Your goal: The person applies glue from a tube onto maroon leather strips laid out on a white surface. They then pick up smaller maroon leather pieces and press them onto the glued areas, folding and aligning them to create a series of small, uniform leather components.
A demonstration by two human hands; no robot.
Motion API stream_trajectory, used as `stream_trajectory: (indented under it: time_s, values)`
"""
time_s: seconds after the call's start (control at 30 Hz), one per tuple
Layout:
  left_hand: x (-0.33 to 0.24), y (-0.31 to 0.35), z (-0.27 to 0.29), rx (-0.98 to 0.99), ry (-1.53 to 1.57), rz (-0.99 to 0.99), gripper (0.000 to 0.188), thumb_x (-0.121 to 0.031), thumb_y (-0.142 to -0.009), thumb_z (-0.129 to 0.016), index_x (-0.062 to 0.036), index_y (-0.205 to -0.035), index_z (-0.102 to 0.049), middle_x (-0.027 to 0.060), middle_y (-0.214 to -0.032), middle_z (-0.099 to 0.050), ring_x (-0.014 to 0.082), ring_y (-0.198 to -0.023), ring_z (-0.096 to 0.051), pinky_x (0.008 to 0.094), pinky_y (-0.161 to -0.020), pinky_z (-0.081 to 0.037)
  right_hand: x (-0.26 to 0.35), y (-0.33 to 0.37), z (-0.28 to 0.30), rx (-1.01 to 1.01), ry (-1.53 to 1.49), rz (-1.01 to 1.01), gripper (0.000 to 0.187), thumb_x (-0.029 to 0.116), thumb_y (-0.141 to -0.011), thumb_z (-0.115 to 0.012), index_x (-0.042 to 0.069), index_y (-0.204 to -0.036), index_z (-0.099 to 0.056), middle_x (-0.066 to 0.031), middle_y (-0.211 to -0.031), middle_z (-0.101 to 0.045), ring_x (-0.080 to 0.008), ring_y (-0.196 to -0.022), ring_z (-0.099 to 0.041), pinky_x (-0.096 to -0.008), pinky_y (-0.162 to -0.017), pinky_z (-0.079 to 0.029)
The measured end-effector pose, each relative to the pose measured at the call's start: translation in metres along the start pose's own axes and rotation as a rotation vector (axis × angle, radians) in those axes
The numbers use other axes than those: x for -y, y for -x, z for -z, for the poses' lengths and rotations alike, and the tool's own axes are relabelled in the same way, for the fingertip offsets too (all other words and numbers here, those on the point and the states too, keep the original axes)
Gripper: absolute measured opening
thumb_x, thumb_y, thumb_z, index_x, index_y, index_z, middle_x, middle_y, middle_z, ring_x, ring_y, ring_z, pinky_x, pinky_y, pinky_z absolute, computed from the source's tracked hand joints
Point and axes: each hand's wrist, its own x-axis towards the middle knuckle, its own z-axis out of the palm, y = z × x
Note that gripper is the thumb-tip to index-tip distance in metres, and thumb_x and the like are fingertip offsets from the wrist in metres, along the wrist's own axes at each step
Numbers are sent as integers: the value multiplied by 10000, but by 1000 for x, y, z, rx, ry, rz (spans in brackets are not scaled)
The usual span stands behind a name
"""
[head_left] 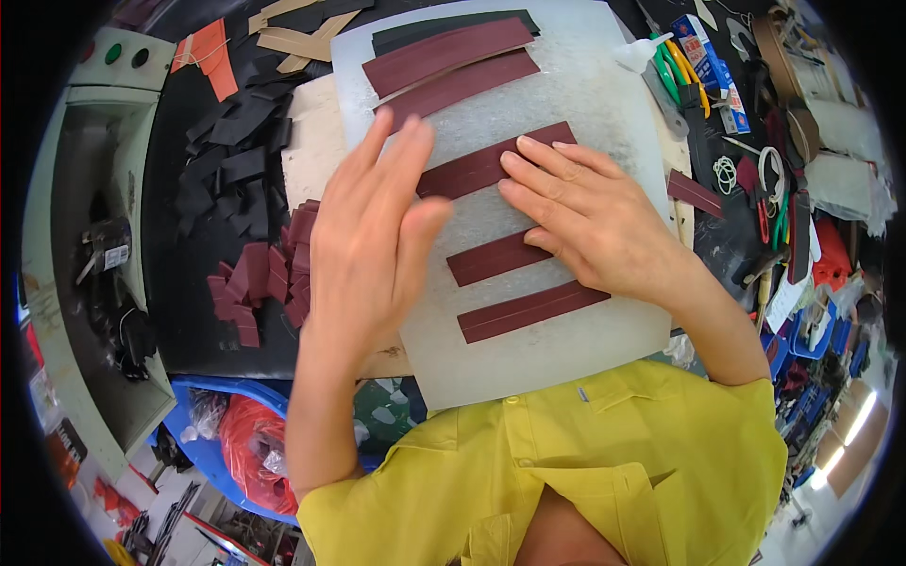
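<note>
Flat maroon strips lie across a pale translucent sheet in front of me. My right hand rests flat on it, fingers stretched out over the right part of a middle maroon strip. Its thumb touches the end of a lower strip. Nearest my body is another maroon strip with a pale line along it. My left hand, slightly blurred, is raised at the sheet's left side with fingers extended and holds nothing. Beyond it are two more maroon strips, the upper one overlapping a black strip.
Left of the sheet are piles of maroon pieces and black pieces, with orange pieces behind. Scissors with yellow handles, a white-nozzled bottle and a small blue box stand at far right. A blue tub holds bags.
</note>
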Motion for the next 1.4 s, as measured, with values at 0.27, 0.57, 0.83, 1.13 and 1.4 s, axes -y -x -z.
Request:
stream_trajectory:
  time_s: [0.27, 0.57, 0.83, 1.13, 1.4]
  values:
    - [-4, 1, -18, 99, -32, -49, 562, -327, -957, -657, 56, -1358, -562, 230, -1323, -629, 423, -1269, -570, 480, -1056, -456, 8, 18, 0, 25, -102, 15, 404, 167, -844, -755, 15, -1212, -683, -124, -1340, -644, -275, -1332, -548, -442, -1100, -430]
    - [-55, 44, -10, 294, -170, -179, 752, -602, -1023, -363, 31, -1369, -577, 192, -1400, -601, 346, -1369, -519, 538, -1151, -305, -59, 17, 16, -813, -385, -511, 393, 102, -908, -733, 25, -1283, -645, -81, -1130, -711, -142, -1045, -664, -264, -921, -499]
    - [-69, 74, -10, 317, -165, -81, 830, -662, -985, -368, 47, -1368, -567, 189, -1377, -616, 353, -1342, -546, 541, -1167, -262, -70, -15, 11, -638, -398, -658, 524, 103, -877, -781, -16, -1343, -571, -52, -1120, -654, -180, -1060, -622, -305, -928, -482]
    - [-42, 64, -3, 182, -183, -108, 858, -693, -920, -456, 27, -1376, -560, 200, -1345, -630, 326, -1326, -568, 598, -1159, -236, -67, 10, 26, -625, -602, -702, 341, 91, -945, -705, -16, -1267, -668, -85, -1199, -705, -119, -1090, -646, -251, -968, -485]
    - [-77, 109, -32, 288, 328, -246, 894, -536, -829, -636, 127, -1400, -452, 332, -1488, -426, 438, -1443, -372, 535, -1206, -262, -61, 62, 8, -502, -633, -741, 435, 170, -1028, -605, 8, -1427, -544, -62, -1161, -675, -104, -1033, -635, -223, -836, -482]
